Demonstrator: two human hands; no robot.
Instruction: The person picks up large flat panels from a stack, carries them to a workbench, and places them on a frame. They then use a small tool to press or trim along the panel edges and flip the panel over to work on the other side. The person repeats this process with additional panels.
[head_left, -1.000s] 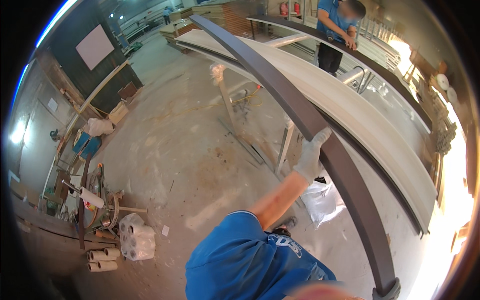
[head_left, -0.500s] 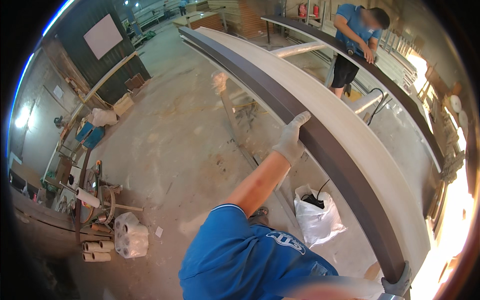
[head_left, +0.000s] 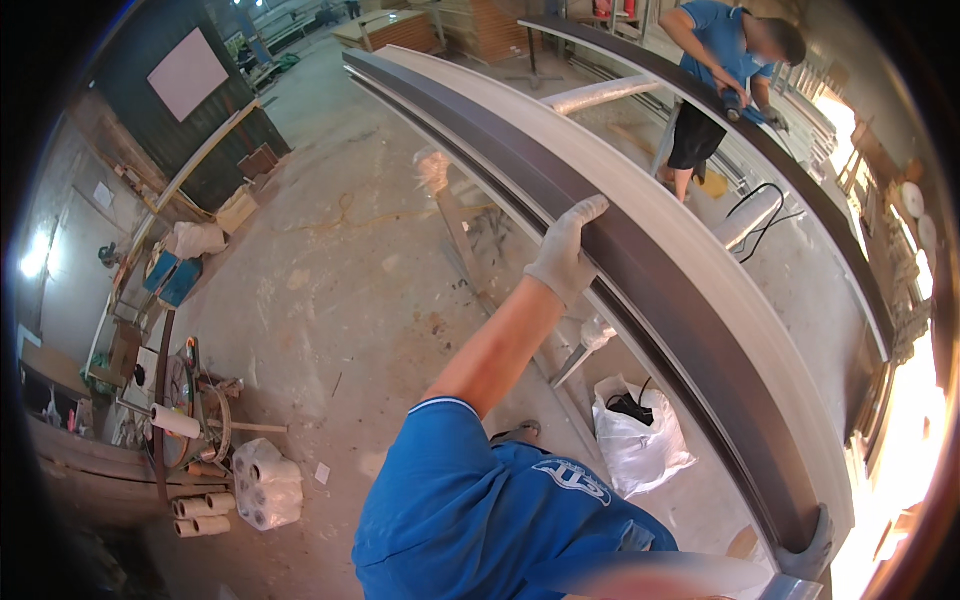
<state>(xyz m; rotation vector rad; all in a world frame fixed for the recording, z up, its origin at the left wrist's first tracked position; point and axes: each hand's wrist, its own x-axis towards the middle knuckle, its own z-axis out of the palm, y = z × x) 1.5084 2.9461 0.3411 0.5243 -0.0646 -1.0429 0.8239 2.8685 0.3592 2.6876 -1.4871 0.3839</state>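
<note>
A long dark-brown profile [head_left: 640, 262] with a pale strip [head_left: 690, 225] along its far side runs from the upper left to the lower right; the fisheye bends it. My gloved left hand [head_left: 567, 250] grips its near edge around mid-length, fingers lying over the brown face. At the lower right end my gloved right hand [head_left: 812, 548] is closed round the same piece, its fingers partly hidden. A grooved lower edge shows along the near side. Beneath it stands a support with a wrapped end [head_left: 597, 333].
Across from me a co-worker [head_left: 725, 60] holds a power drill [head_left: 733, 104] at another dark profile [head_left: 800, 165]. A white sack [head_left: 640, 440] with black items stands on the floor near me. Left are film rolls [head_left: 268, 485], cardboard tubes [head_left: 203, 513] and a blue box [head_left: 178, 280].
The profile has tilted in my hands, so more of its grooved near edge shows. My left hand has shifted slightly left and up with it. The co-worker's hands and drill have moved.
</note>
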